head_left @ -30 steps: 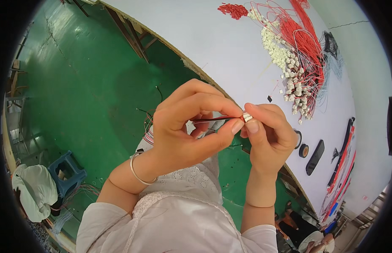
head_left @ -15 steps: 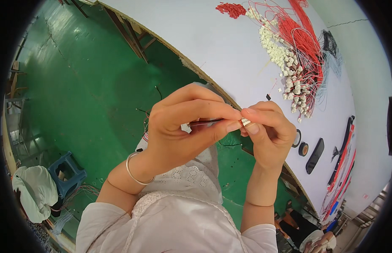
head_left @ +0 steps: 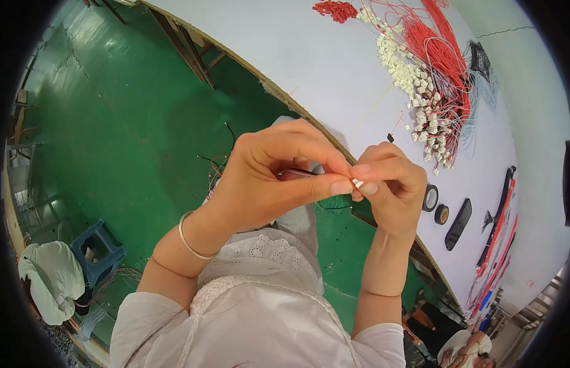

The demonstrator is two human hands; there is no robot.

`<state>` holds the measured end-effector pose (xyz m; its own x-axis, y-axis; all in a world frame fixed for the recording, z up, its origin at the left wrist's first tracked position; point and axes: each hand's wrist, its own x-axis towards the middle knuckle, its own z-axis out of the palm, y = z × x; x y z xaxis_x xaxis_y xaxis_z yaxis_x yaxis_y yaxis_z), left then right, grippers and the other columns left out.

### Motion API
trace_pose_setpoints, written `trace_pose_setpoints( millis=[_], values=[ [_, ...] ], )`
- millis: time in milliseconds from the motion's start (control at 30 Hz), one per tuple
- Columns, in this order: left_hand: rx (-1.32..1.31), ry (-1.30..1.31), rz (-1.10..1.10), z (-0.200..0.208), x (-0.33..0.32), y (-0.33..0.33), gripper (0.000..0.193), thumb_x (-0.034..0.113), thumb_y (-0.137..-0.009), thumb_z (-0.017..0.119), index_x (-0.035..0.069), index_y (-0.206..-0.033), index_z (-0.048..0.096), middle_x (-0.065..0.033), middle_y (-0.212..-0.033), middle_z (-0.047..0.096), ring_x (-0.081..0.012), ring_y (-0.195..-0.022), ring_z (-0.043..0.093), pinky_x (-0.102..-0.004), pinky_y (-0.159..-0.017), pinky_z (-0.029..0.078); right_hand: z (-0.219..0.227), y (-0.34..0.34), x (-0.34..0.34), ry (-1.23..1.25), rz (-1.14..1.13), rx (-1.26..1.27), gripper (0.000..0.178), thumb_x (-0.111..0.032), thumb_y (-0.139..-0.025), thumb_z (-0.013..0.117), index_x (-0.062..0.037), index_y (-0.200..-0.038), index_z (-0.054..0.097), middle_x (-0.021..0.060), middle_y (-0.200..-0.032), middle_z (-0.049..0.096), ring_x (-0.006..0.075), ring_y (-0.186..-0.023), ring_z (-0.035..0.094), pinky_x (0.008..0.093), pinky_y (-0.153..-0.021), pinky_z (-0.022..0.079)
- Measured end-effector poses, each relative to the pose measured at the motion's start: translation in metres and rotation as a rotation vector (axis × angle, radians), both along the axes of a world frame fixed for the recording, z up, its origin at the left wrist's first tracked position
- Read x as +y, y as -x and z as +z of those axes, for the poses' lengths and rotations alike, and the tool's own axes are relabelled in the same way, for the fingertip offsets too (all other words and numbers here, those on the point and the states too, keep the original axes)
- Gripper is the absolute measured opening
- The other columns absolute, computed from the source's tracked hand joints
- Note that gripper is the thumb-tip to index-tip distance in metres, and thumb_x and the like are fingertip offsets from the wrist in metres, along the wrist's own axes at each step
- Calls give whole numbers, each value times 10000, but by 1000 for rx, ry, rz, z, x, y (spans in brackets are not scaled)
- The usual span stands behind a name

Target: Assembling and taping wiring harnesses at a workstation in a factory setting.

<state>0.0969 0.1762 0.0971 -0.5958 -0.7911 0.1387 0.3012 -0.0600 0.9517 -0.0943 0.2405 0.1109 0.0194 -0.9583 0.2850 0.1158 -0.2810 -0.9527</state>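
Note:
My left hand (head_left: 260,175) has its thumb and index finger pinched on thin dark and reddish wires (head_left: 298,172), which run back into the palm. At its fingertips my right hand (head_left: 395,193) pinches a small white plastic connector (head_left: 357,183) between thumb and index finger. The two hands' fingertips meet around the connector, so the exact spot where wires and connector join is hidden. Below the left hand, more loose wires (head_left: 216,167) with black ends hang over my lap.
On the white table (head_left: 334,73) lie a heap of white connectors (head_left: 398,70), red wires (head_left: 429,43) and small red pieces (head_left: 335,11). Black tape rolls (head_left: 441,213) and a black phone (head_left: 458,225) lie right. A blue stool (head_left: 98,254) stands left; another person (head_left: 463,349) sits lower right.
The left hand has tilted slightly, and its fingers now lie closer around the wires. My right wrist has shifted a little; the connector stays pinched at the meeting fingertips.

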Motion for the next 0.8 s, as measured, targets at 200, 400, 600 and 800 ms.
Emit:
trace_pose_setpoints(
  millis=[200, 400, 600, 800],
  values=[
    [-79, 135, 145, 6, 5, 3, 136, 61, -832, 752, 75, -961, 712, 48, -797, 615, -2, -589, 355, -170, -503, 271, 7, -9, 0, -51, -61, 36, 206, 8, -863, 684, 19, -1067, 712, 104, -898, 648, 123, -708, 606, 228, -589, 488],
    [27, -536, -183, 17, -6, 0, 219, 191, -927, 670, 2, -1040, 668, 60, -692, 532, 22, -525, 324, -180, -444, 219, 15, -12, 1, -40, -188, 373, 241, -57, -926, 603, 17, -1140, 685, 81, -922, 601, 116, -750, 572, 221, -643, 462],
    [72, -651, -208, 9, 2, 4, 257, 238, -951, 642, 18, -1082, 657, 79, -622, 458, 8, -503, 319, -190, -442, 221, 0, -29, 4, 86, -391, 484, 264, -13, -888, 629, -42, -1137, 713, 48, -956, 587, 117, -788, 532, 238, -648, 428],
    [273, -729, -110, 5, 19, 18, 246, 238, -969, 614, 52, -1129, 620, 73, -700, 502, 2, -513, 341, -185, -458, 262, -3, -66, 11, 107, -655, 641, 298, -85, -985, 508, -3, -1239, 640, 105, -1074, 582, 153, -941, 542, 269, -790, 451]
  ],
)
